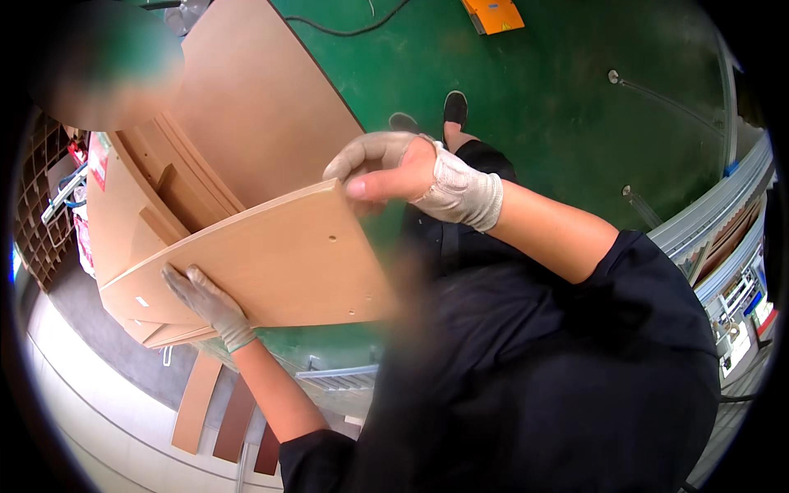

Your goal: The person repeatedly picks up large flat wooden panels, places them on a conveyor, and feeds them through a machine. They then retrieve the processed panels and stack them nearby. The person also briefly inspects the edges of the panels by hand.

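A light-brown wooden panel [288, 259] with small drilled holes stands tilted in front of me, its right end toward my body. My left hand [212, 306], in a pale glove, lies against the panel's face near its lower edge, fingers stretched out. At the panel's upper right corner is my right hand [399, 171], in a pale glove that leaves the thumb bare. Its fingers curl at the corner and the thumb bends toward them; some fingertips are hidden behind. Beyond the panel lies a stack of brown boards [177, 177], partly covered by it.
A large brown board [255, 90] spreads behind the stack. An orange object [493, 15] and a dark cable [349, 31] lie on the green floor [542, 90]. Metal rails [715, 222] run along the right. Several board strips [197, 403] are at the lower left.
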`<state>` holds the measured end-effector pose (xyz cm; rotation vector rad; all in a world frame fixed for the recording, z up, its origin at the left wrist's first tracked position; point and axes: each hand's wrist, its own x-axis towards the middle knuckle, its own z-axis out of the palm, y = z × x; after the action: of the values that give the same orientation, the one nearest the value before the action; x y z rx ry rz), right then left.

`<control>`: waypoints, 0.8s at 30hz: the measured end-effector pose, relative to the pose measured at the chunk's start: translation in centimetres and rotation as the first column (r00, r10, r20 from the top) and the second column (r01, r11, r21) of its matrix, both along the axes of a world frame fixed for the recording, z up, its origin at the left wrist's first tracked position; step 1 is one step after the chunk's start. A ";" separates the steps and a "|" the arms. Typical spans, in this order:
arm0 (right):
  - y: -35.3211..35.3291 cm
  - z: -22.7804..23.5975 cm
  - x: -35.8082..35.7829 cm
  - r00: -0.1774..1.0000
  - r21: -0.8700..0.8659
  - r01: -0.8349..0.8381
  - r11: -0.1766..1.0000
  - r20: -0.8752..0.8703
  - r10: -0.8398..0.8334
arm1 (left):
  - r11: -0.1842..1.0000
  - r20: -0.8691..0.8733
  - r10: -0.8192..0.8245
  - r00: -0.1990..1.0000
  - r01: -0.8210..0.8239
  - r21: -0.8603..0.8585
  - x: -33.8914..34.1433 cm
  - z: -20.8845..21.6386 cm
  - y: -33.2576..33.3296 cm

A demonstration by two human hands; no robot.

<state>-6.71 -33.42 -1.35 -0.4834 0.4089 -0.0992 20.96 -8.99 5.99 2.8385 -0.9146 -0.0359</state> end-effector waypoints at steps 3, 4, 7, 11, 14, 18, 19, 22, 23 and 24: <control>0.6 -0.3 0.7 0.999 0.064 0.031 0.997 0.041 -0.033 | 1.000 -0.040 0.006 0.999 -0.007 -0.008 -0.4 0.6 -0.5; 0.6 -0.3 1.0 0.998 0.072 0.024 0.997 0.058 -0.029 | 1.000 -0.048 0.004 0.999 -0.003 0.001 -0.4 0.8 -0.5; 0.6 -0.7 1.5 0.996 0.146 0.005 0.989 0.091 -0.019 | 0.999 -0.082 0.033 0.996 -0.034 -0.009 -0.8 0.7 -0.9; 0.6 -0.7 1.8 0.993 0.205 0.001 0.979 0.113 -0.024 | 0.998 -0.147 0.040 0.988 -0.047 -0.043 -1.2 1.0 -1.3; 0.9 -0.8 1.9 0.992 0.210 0.008 0.978 0.123 -0.034 | 0.999 -0.146 0.012 0.989 -0.017 -0.032 -1.3 1.1 -1.5; 1.0 -0.8 2.1 0.992 0.182 0.014 0.983 0.122 -0.036 | 0.999 -0.156 0.017 0.988 -0.024 -0.047 -1.7 1.1 -1.8; 1.0 -0.6 2.0 0.992 0.171 0.020 0.985 0.118 -0.040 | 0.999 -0.145 0.002 0.989 -0.007 -0.033 -1.5 1.2 -1.5; 0.5 0.1 1.4 0.996 0.061 0.038 0.997 0.080 -0.043 | 0.999 -0.093 -0.029 0.995 0.031 0.023 -0.5 1.1 -0.3; 0.4 0.5 1.3 0.998 -0.023 0.045 0.999 0.053 -0.043 | 0.999 -0.092 -0.027 0.995 0.029 0.023 -0.5 1.3 -0.3; 0.2 0.8 1.1 0.999 -0.115 0.047 0.992 0.025 -0.044 | 1.000 -0.091 -0.024 0.996 0.025 0.014 -0.7 1.1 -0.5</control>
<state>-5.58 -33.21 -0.60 -0.5863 0.3937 -0.1731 20.31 -9.48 7.14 2.8130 -0.9336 -0.1744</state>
